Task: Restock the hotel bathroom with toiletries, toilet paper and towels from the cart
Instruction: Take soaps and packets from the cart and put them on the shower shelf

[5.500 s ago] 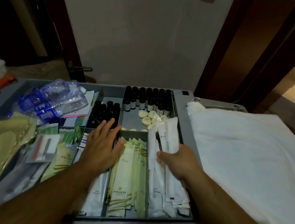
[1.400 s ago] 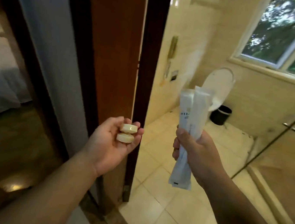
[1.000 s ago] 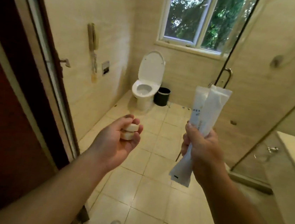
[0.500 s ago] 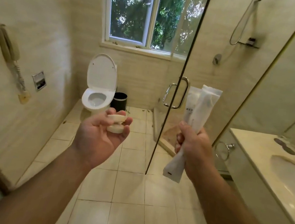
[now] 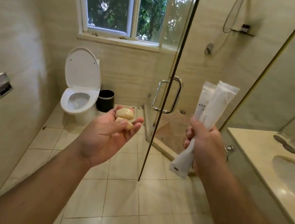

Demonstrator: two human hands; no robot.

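Above the tiled floor [image 5: 124,192], short of the bench [image 5: 260,148] at the right, two round soaps [image 5: 124,113] are held at the fingertips of the left hand [image 5: 107,135]. The palm is turned up, the lower soap is pinned by the thumb, and the upper one is merely stacked on it. Two long white packets [image 5: 215,103] are clenched upright in the right hand [image 5: 204,140], which grips them near their lower ends. None of these things is yet on the bench.

The upper soap is judged the likeliest loss: if the palm is tipped during the turn toward the bench, it could slide off and be dropped on the floor. The thin edge of the glass door [image 5: 166,88] appears between the two hands and could be struck by the left one. The packets, gripped so low, could bend or slip. Anything set too close to the bench's inner edge could slide into the basin [image 5: 294,174].
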